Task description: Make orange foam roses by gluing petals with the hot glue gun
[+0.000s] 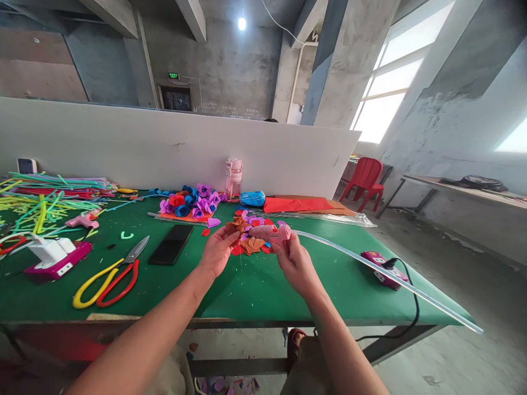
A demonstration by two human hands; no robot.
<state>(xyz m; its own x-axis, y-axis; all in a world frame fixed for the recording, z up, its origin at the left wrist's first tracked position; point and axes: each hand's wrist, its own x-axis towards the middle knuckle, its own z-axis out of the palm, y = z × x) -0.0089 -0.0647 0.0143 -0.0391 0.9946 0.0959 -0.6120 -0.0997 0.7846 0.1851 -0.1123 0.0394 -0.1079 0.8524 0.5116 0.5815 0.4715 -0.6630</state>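
My right hand [297,262] is closed round a pink glue gun [280,233], its nozzle pointing left. A long clear glue stick [370,262] runs out of the gun's back end and off to the right. In my left hand [220,245] a brown petal-like piece [235,226] is pinched, close to the nozzle. Beneath and behind both hands lies a pile of cut petals [252,246] in brown, red, purple and blue. Finished-looking purple, red and blue flowers [193,201] sit behind my left hand.
Red-and-yellow scissors [111,277] and a black phone [171,244] lie left on the green table [247,299]. Pipe cleaners [45,197], a second pink glue gun [83,220] and a power strip [61,261] are farther left. A pink bottle [234,178] stands behind; another strip [382,269] lies right.
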